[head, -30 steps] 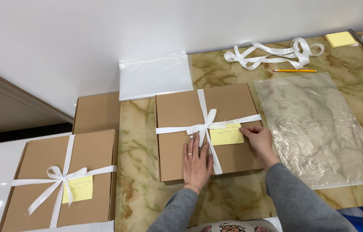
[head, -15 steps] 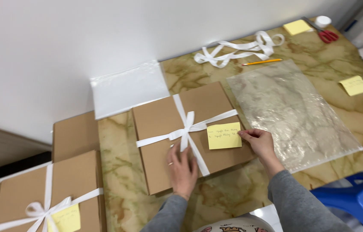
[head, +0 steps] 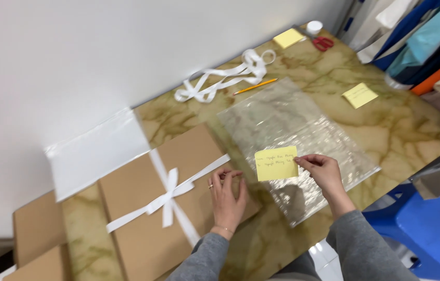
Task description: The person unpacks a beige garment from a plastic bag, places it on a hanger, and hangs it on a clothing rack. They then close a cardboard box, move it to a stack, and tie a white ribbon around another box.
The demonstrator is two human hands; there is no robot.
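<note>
Yellow note (head: 276, 163) is pinched by right hand (head: 324, 174) fingers (lifted off); ribbon-tied box (head: 170, 200), at nine o'clock, is pressed by flat left hand (head: 226, 196).

Showing a yellow note (head: 276, 163), a brown box (head: 149, 218) crossed by white ribbon (head: 167, 194), a clear glinting plastic bag (head: 295, 140), red scissors (head: 323, 42), an orange pencil (head: 255, 86), a tan-and-green marbled table (head: 418, 130).
</note>
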